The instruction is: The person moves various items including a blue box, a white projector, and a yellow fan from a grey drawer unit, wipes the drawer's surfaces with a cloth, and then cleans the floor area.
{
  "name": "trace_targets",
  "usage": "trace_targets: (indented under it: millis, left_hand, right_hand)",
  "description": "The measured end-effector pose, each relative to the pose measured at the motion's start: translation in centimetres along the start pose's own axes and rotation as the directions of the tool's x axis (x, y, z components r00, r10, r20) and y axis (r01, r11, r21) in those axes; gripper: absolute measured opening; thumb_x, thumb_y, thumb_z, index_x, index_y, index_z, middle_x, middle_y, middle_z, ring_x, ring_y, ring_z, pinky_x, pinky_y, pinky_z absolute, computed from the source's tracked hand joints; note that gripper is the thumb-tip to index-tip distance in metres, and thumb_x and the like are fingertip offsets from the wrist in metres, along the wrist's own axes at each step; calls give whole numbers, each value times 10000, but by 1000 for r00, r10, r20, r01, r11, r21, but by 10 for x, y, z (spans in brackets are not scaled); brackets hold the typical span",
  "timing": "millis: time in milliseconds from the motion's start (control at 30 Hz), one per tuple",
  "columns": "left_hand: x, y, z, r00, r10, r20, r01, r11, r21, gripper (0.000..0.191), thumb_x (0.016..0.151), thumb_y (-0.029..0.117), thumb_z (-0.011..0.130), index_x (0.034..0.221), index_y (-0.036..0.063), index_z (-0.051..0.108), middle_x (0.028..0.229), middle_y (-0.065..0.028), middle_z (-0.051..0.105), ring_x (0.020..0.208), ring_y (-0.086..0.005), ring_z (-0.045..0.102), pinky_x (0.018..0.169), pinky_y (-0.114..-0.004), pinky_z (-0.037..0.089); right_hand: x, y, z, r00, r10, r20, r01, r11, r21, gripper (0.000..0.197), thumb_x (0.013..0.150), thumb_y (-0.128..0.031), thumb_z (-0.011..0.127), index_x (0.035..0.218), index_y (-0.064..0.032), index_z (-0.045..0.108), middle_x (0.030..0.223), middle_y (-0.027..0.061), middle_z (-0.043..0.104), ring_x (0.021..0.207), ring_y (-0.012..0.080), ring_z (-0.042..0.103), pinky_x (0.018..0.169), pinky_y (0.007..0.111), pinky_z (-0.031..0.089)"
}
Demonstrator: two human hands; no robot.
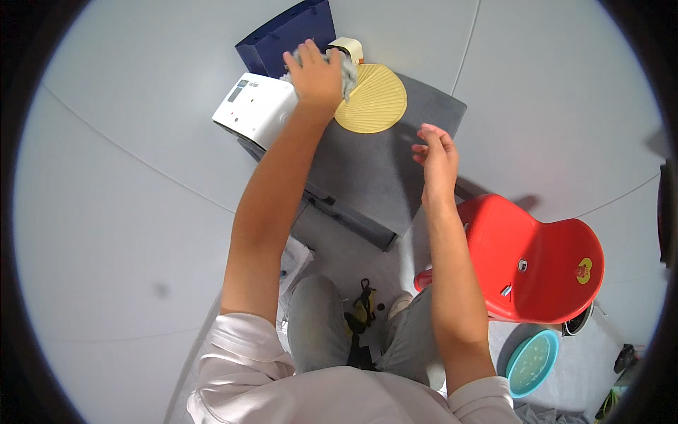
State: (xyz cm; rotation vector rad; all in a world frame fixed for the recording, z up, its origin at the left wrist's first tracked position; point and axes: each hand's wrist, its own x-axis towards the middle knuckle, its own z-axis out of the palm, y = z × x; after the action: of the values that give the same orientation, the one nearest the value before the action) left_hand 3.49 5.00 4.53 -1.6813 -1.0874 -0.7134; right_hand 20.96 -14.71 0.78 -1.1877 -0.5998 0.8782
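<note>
My left hand (317,77) is stretched to the far side of a grey bedside cabinet (365,169), fingers spread, with a crumpled grey cloth (348,79) held under the palm. The palm side is hidden. Right beside the cloth lies a round yellow ribbed fan (373,100). Under my left wrist, to the left, stands a white box-shaped appliance (257,108). Behind my fingers are a dark blue paper bag (291,37) and a small cream-coloured device (349,46). My right hand (438,159) hovers over the cabinet's right edge, empty, with loosely bent fingers.
A red plastic chair (514,254) with stickers stands to the right, close to my right forearm. Behind it on the floor is a turquoise basin (532,363) of cloudy liquid. A black and yellow strapped item (363,310) lies between my legs.
</note>
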Motion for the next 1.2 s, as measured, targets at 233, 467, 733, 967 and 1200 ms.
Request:
trace_targets:
  millis: [233,467,733,967,1200]
  left_hand:
    - [-76,62,-128,983,174,53,-65,609,-790,244,802,163,723,1027,82,675,750,-55,591,702,-261,632,641,-390,499]
    - [-207,52,-178,996,39,-79,-88,434,-897,160,718,84,760,847,102,667,860,-47,652,671,-184,634,573,-316,508]
    - [-357,70,-155,680,230,696,607,356,-711,156,846,180,701,967,85,671,960,-112,708,809,-312,694,670,-406,545]
    - [-431,76,-136,-134,729,671,620,590,-517,564,920,367,695,1405,119,551,1404,-151,592,1269,-339,583,1030,-457,490]
    - [-416,48,-161,-98,605,790,634,650,-419,591,885,345,722,1401,118,541,1352,-180,622,1256,-371,587,1020,-479,494]
  right_hand:
    - [-6,-2,-11,1000,3,2,-3,997,-74,172,939,-160,598,1052,-56,677,929,2,656,788,102,593,691,242,465]
    - [-40,15,-12,933,-294,207,344,897,-276,103,930,-96,658,981,-18,702,824,-18,662,733,59,580,697,224,482]
    - [-125,44,-9,531,-464,709,830,453,-324,50,792,-101,725,821,-105,684,657,16,610,534,169,599,512,285,489]
    - [-158,206,-58,404,373,836,891,47,-451,182,831,-152,654,993,-74,686,981,133,711,887,331,718,774,458,576]
    - [-254,339,-136,787,616,-41,-48,-6,-999,822,742,-461,801,1316,54,518,1146,298,680,1113,436,650,955,476,520]
